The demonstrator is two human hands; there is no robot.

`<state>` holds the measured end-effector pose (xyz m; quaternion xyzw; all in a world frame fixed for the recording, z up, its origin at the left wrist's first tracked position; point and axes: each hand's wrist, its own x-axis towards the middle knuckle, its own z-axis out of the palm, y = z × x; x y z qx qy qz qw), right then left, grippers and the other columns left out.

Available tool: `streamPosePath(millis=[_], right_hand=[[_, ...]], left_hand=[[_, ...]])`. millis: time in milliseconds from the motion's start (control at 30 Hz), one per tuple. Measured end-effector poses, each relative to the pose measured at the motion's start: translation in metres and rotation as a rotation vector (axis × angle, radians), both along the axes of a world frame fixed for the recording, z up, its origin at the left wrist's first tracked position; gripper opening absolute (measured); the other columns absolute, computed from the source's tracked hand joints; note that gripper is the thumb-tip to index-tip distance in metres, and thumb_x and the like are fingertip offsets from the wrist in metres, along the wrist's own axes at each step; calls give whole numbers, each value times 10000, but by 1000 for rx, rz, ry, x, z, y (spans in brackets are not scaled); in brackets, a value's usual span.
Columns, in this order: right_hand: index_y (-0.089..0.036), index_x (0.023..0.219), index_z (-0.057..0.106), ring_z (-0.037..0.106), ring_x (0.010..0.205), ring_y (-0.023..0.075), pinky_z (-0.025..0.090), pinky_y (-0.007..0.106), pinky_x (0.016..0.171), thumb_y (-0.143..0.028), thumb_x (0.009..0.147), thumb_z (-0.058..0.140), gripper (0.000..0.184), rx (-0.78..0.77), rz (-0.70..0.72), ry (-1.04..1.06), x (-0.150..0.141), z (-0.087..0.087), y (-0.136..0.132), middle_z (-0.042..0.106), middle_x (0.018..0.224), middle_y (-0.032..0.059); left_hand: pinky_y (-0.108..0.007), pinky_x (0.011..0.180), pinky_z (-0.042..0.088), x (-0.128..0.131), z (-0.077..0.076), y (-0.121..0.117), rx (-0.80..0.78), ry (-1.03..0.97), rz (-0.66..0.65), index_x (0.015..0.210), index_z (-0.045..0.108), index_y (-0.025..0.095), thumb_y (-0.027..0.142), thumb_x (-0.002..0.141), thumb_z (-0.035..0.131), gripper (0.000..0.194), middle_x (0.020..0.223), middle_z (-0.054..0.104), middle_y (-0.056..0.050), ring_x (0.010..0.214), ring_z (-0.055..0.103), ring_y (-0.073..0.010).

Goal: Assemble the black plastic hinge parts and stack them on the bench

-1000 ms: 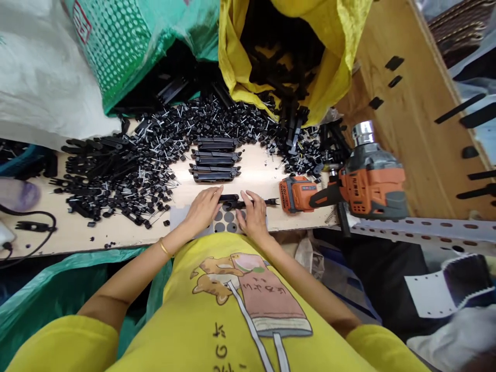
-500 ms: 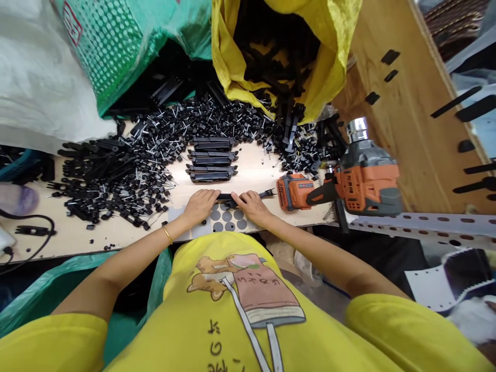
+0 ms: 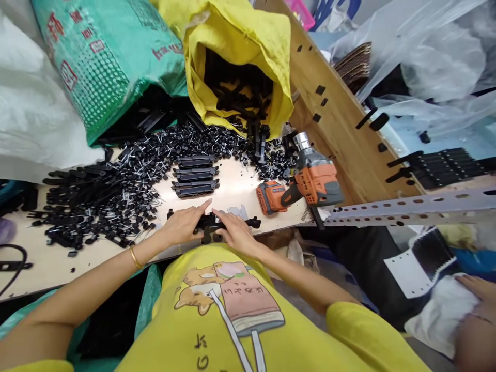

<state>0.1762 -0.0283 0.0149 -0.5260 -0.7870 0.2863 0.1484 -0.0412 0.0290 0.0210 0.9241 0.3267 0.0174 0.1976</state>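
Observation:
Both my hands hold a long black plastic part (image 3: 211, 225) at the near edge of the wooden bench (image 3: 62, 253). My left hand (image 3: 182, 225) grips its left end, fingers curled over it. My right hand (image 3: 234, 232) grips its right half, fingers wrapped round it; the part's right tip sticks out past the hand. Just beyond, a short row of three like black parts (image 3: 195, 175) lies side by side on the bench.
A big heap of small black pins (image 3: 116, 181) covers the bench's left and back. An orange cordless driver (image 3: 306, 181) lies at the right. A yellow sack (image 3: 236, 67) of black parts and a green sack (image 3: 108, 57) stand behind. Another person's hand (image 3: 478, 292) shows at far right.
The view has swung right and up. My hands have drawn the black part nearer to me, off the grey dotted sheet, and closed tighter round it.

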Motion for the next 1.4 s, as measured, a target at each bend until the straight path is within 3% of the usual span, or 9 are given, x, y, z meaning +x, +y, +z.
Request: streamPosePath(millis=[167,300,400,500,600,767,867,1167,1400], right_hand=[[-195,1411,266,600,938,190,451,325,818,-271,870,556,618,-118,67,88,2,12,1,640,1034,77],[-140,1221,483,644,839,251,458,330,691,-512,853,529,526,-123,218,-215,13,42,0,660,954,123],[-143,999,565,641,740,232,415,292,605,-503,927,367,416,-95,281,-364,14,65,-2,656,921,130],[-158,946,544,561,579,153,334,231,510,-540,890,433,402,-200,428,-248,16,74,0,626,763,57],[-167,834,530,404,465,83,259,198,452,-545,794,588,384,-411,540,-20,21,75,2,457,555,-52],[-171,666,439,296,499,51,234,184,466,-527,799,563,400,-506,289,387,20,89,-1,302,550,-72],[-169,648,423,284,526,52,216,187,470,-535,791,556,415,-555,211,481,16,98,-3,297,571,-63],[-162,661,453,275,488,42,191,191,443,-536,776,586,414,-745,79,711,5,94,-13,333,534,-71],[-185,645,407,269,390,22,177,183,388,-546,756,621,434,-826,16,869,3,94,-2,350,452,-100]], left_hand=[[-315,693,483,12,3,-6,-66,134,-8,1330,389,183,313,783,582,595,1083,630,-109,916,636,-259],[-283,705,474,1,23,-7,-91,125,-94,1333,379,228,254,758,575,608,1077,639,-68,897,647,-227],[-268,714,463,-7,37,-9,-79,82,-80,1298,412,235,202,739,546,576,1082,647,-55,894,649,-213],[-255,677,452,-9,42,-19,-152,-1,-57,1230,462,235,227,725,551,513,1030,667,-44,838,654,-202],[-235,594,423,-3,46,-33,-310,-153,16,1141,497,222,340,703,606,466,842,661,-12,664,608,-160],[-211,526,359,17,63,-47,-551,-624,262,927,513,174,540,677,603,452,700,505,19,577,442,-105],[-216,531,339,26,69,-54,-615,-806,389,840,506,160,591,699,583,460,678,449,21,594,400,-105],[-252,652,433,28,64,-76,-784,-945,638,889,599,148,568,746,607,444,780,579,-28,730,521,-161],[-348,886,467,32,67,-64,-797,-1036,615,1029,657,139,507,761,634,456,1043,670,-101,963,607,-249]])
